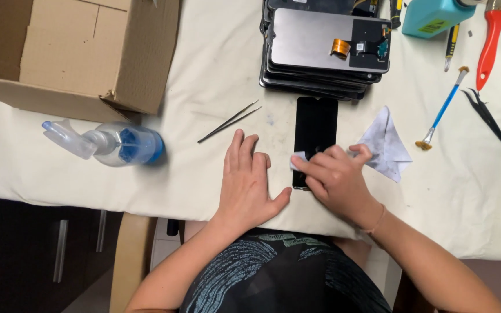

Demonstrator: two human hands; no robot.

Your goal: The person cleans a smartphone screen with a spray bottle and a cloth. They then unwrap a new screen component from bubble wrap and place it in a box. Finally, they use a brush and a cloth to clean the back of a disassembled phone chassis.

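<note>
Item: phone screen being wiped on cloth-covered table.
Left hand [247, 185] is lying flat, fingers released, just beside the black screen [315, 130]; right hand [337, 177] is pinching a white wipe [385, 145] against the screen's near end. Beyond are lying tweezers [229, 122], a spray bottle [111, 145], a screen stack [323, 52], a brush [445, 107] and a box [76, 52].

Left hand [249, 184] flat; right hand [337, 177] seemingly pinching.

Black phone screen [315, 124] flat at table centre, below stacked screen panels [323, 49]. Brown cardboard box [88, 52] upper left. Yellow label [434, 26] on teal bottle [430, 14] at top.
</note>
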